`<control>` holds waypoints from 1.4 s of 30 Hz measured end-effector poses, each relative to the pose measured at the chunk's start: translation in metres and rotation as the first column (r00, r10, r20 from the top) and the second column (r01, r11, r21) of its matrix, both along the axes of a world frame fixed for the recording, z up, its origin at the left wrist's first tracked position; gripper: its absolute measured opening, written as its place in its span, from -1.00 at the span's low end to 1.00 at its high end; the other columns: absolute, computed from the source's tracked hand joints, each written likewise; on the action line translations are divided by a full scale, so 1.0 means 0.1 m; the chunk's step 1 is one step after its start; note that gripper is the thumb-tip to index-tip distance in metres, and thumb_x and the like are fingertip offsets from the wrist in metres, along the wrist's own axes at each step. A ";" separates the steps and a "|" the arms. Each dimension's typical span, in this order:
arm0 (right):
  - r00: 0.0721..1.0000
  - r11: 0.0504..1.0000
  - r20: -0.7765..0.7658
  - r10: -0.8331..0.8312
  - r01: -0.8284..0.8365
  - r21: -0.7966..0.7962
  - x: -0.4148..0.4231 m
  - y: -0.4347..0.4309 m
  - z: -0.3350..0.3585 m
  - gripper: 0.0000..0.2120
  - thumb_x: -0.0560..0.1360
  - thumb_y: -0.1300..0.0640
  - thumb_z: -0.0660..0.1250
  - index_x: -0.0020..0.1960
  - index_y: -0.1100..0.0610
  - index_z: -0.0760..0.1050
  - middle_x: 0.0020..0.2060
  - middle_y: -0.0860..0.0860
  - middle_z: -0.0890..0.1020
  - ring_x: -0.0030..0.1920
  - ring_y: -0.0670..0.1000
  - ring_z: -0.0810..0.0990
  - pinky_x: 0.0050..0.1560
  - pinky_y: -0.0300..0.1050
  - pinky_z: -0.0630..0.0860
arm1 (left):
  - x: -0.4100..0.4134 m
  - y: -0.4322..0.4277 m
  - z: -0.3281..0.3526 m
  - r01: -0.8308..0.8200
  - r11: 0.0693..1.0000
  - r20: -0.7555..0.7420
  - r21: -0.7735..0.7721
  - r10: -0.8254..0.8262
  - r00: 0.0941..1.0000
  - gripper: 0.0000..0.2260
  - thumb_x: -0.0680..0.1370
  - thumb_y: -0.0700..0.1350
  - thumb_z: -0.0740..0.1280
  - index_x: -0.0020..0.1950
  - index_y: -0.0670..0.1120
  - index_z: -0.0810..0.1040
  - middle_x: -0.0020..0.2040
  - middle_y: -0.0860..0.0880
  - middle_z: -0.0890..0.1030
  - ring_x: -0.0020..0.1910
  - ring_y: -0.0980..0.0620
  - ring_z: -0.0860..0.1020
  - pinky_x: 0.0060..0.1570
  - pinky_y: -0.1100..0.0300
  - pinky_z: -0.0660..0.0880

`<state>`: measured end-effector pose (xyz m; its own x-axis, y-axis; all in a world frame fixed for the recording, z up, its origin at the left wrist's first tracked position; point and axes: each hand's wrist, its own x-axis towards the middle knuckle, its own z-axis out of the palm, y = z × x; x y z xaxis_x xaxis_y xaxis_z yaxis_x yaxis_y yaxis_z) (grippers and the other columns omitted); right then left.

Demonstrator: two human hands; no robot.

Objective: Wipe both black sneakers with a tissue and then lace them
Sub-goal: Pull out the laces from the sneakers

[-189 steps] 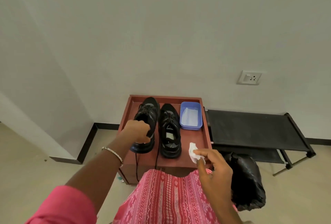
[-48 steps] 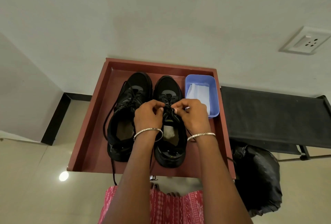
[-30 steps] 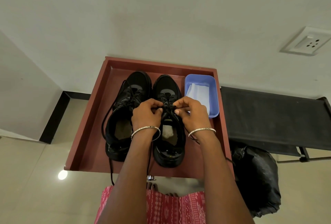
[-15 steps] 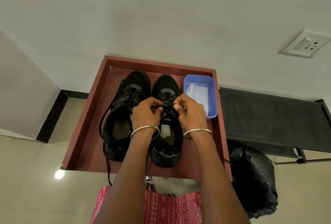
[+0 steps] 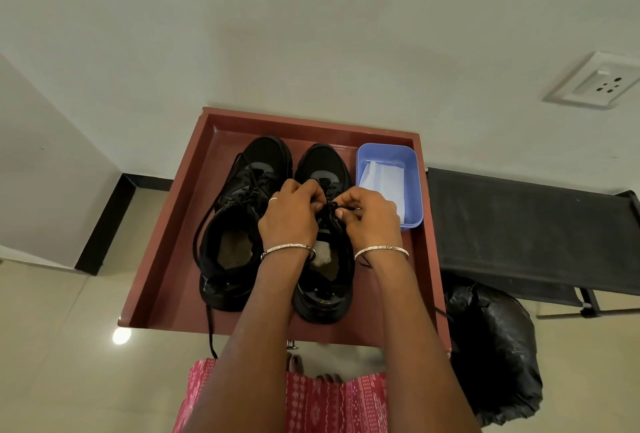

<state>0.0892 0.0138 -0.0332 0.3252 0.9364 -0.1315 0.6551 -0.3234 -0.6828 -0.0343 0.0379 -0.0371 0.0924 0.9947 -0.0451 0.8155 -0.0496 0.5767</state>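
On the red-brown tray [image 5: 162,259], lacing in hand, by the look of it. Wiping judged done, with a pale wad [image 5: 322,257], perhaps the used tissue, tucked inside the right sneaker [image 5: 323,297]. Both sneakers side by side, toes to the far wall. Above the right one's tongue, left hand [image 5: 289,214] and right hand [image 5: 372,221] close together, fingers curled, each pinching part of the black lace [image 5: 330,205]; knot or eyelet, cannot tell. Just beside it, the left sneaker [image 5: 263,155], untouched, with a loose lace [image 5: 209,332] trailing over the near tray edge. To the right, a blue tub [image 5: 414,190] with a clean tissue [image 5: 381,176]. Next, probably: draw both ends evenly, keep tension, finish this shoe, then turn to the left one.
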 end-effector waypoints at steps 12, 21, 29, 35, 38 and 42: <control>0.999 1.000 0.052 -0.007 0.006 0.027 -0.03 0.02 -0.02 -0.90 0.54 0.20 0.42 -0.04 0.02 0.65 -0.09 -0.01 0.71 -0.04 0.06 0.65 0.11 0.07 0.59 | -0.12 0.07 -0.06 0.086 0.991 0.213 -0.106 -0.062 0.975 -0.92 0.65 -0.09 0.23 0.01 0.09 0.47 0.04 0.11 0.49 0.07 -0.04 0.48 0.00 -0.03 0.46; 0.999 0.998 0.039 -0.037 0.035 0.057 -0.04 0.01 -0.04 -0.93 0.57 0.24 0.37 -0.04 0.08 0.57 -0.15 0.00 0.67 -0.10 0.05 0.61 0.05 -0.01 0.57 | -0.14 0.06 -0.02 0.044 0.985 0.377 -0.164 0.021 0.926 -0.87 0.62 -0.15 0.30 -0.06 0.08 0.52 -0.04 0.10 0.59 -0.06 0.04 0.57 0.04 -0.08 0.56; 0.931 1.000 -0.365 0.014 -0.014 0.002 0.21 -0.14 -0.04 -0.85 0.50 0.29 0.45 -0.08 0.04 0.65 -0.10 -0.01 0.72 -0.03 -0.07 0.69 0.16 -0.05 0.61 | -0.30 0.08 -0.01 0.136 0.916 0.589 -0.377 0.124 0.799 -0.74 0.58 -0.33 0.33 0.20 -0.05 0.47 0.16 0.01 0.56 0.23 0.02 0.53 0.26 0.07 0.49; 0.993 0.994 -0.080 0.091 -0.086 0.060 0.12 -0.08 -0.01 -0.94 0.51 0.21 0.45 -0.09 0.06 0.64 -0.19 -0.05 0.69 -0.13 -0.06 0.65 0.03 -0.07 0.61 | -0.38 0.08 -0.02 0.324 0.851 0.589 -0.413 -0.022 0.808 -0.45 0.50 -0.29 0.48 0.41 -0.07 0.34 0.33 0.08 0.41 0.30 0.22 0.39 -0.11 0.59 0.40; 0.974 0.983 -0.161 0.160 -0.143 0.112 0.08 -0.11 0.07 -0.88 0.59 0.23 0.31 -0.05 0.04 0.53 -0.14 -0.02 0.64 -0.10 0.05 0.60 0.05 0.05 0.62 | -0.37 0.10 -0.07 0.287 0.878 0.551 -0.384 -0.032 0.834 -0.42 0.47 -0.26 0.51 0.40 -0.06 0.33 0.36 0.08 0.37 0.37 0.17 0.30 0.11 0.45 0.36; 0.897 0.980 -0.401 0.185 -0.138 0.144 0.19 -0.16 0.09 -0.87 0.63 0.23 0.25 -0.01 0.04 0.52 -0.01 0.04 0.62 0.06 0.15 0.59 0.16 0.14 0.58 | -0.35 0.14 -0.15 0.211 0.900 0.527 -0.380 0.024 0.849 -0.41 0.42 -0.21 0.56 0.34 -0.03 0.35 0.38 0.00 0.39 0.44 0.02 0.34 0.42 0.02 0.38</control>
